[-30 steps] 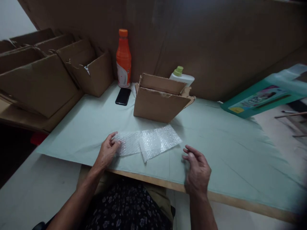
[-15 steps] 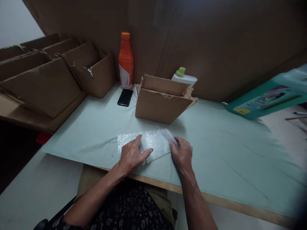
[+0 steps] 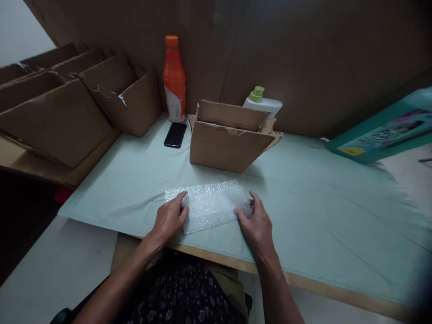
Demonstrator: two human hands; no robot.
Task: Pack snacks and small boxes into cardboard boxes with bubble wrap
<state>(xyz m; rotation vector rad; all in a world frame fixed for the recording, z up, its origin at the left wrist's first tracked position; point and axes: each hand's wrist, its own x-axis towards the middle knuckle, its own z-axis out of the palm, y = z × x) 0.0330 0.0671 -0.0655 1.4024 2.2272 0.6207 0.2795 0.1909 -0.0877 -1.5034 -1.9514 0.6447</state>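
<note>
A folded sheet of bubble wrap (image 3: 211, 209) lies on the pale green cloth in front of me, its left part a single flatter strip. My left hand (image 3: 168, 220) grips the fold at the left, thumb and index finger closing around its edge. At the opposite end, my right hand (image 3: 258, 222) holds the right edge, its thumb on top and its fingers on the far side. The layers look slightly raised between my hands. Whether anything lies inside the wrap I cannot tell.
Behind the wrap stands an open cardboard box (image 3: 224, 148). A black phone (image 3: 175, 135), an orange bottle (image 3: 174, 81) and a white bottle with a green cap (image 3: 261, 104) are farther back. Cardboard bins (image 3: 135, 105) are at left; a large green jug (image 3: 381, 130) leans at right.
My left hand has moved left across the bubble wrap, and the folded layer now reaches farther left. My right hand stays at the right edge. The view has shifted slightly.
</note>
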